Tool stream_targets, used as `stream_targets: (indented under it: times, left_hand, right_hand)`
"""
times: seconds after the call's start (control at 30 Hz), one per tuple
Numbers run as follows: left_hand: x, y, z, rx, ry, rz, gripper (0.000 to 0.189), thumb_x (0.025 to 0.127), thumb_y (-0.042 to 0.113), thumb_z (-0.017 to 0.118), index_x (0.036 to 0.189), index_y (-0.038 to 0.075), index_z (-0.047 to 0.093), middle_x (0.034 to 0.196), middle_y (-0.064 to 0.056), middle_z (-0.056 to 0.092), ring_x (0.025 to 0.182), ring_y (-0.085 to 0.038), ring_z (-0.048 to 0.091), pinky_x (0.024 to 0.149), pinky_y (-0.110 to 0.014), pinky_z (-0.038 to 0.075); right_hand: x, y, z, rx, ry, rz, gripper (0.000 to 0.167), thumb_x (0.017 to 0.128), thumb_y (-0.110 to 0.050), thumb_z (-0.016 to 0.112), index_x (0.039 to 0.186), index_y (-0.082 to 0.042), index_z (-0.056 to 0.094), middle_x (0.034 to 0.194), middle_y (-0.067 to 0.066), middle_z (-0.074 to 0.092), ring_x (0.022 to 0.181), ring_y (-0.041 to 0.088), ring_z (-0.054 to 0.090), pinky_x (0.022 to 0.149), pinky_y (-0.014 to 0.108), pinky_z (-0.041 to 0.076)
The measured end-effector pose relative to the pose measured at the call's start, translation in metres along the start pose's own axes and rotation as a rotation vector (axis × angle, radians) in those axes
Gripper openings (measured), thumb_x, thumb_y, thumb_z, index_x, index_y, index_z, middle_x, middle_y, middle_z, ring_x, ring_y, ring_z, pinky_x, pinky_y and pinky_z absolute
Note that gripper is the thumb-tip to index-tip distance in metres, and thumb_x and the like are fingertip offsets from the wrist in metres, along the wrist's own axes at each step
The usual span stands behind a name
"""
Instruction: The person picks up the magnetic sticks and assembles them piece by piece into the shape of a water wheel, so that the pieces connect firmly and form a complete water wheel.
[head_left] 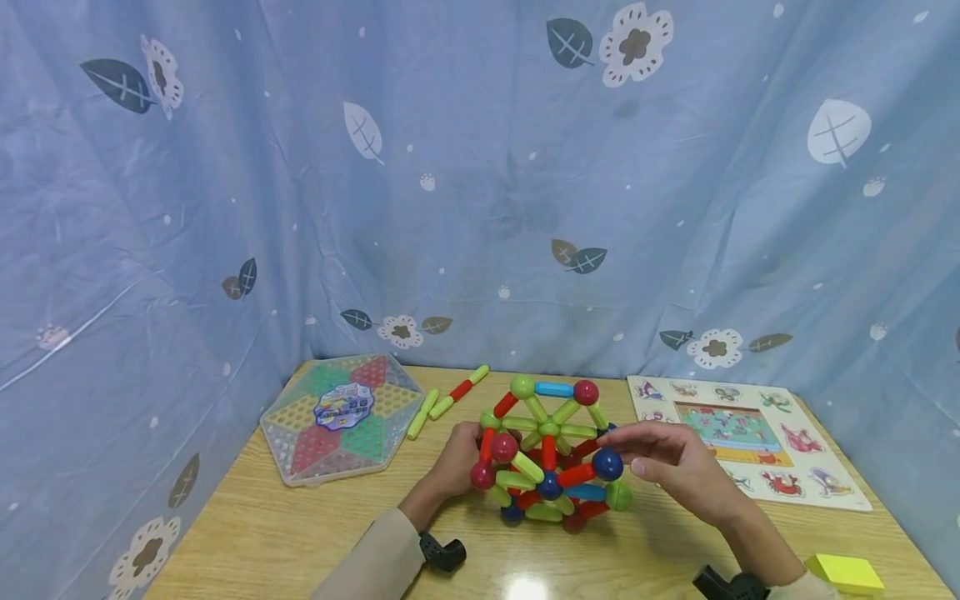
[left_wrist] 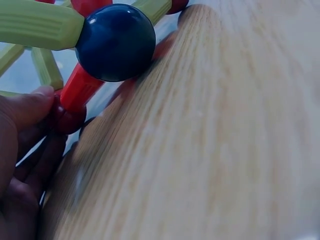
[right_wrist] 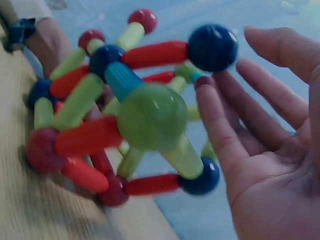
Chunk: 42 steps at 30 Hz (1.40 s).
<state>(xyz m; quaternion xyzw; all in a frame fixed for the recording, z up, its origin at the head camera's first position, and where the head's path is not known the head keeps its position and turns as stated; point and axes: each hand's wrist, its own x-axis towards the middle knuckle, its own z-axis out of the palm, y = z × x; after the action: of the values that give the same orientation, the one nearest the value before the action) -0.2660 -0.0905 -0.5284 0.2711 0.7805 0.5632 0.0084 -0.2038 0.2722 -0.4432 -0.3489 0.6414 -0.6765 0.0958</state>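
A ball-and-stick structure (head_left: 549,483) of red, green, blue and yellow-green pieces stands at the middle of the table. My left hand (head_left: 454,463) holds its lower left side; in the left wrist view the thumb (left_wrist: 37,105) lies on a dark red ball (left_wrist: 70,117) with fingers curled below it. A large blue ball (left_wrist: 116,42) sits nearer that camera. On the right, my right hand (head_left: 686,467) is beside the structure, palm turned to it and fingers loosely spread. Its fingertips come close to a blue ball (right_wrist: 212,47) and a red stick (right_wrist: 155,54) in the right wrist view.
Loose yellow-green and red sticks (head_left: 461,390) lie behind the structure, left of centre. A hexagonal Chinese checkers board (head_left: 401,429) is at the back left. A picture puzzle board (head_left: 817,479) lies at the right, and a yellow block (head_left: 846,573) near the front right edge.
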Motion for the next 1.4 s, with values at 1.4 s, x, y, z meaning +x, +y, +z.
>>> stream_targets:
  times: [1.4]
  left_hand:
    - [-0.029,0.020,-0.124,0.993,-0.304,0.197,0.035,0.083,-0.020,0.074,0.110,0.003,0.079,0.125,-0.014,0.076,0.116,-0.032,0.064,0.103,-0.049,0.059]
  right_hand:
    - [0.019,0.093,-0.001,-0.203,0.456,0.262,0.038,0.107,-0.006,0.066,0.143,0.007,0.065,0.120,-0.012,0.080,0.113,0.007,0.073,0.099,0.020,0.058]
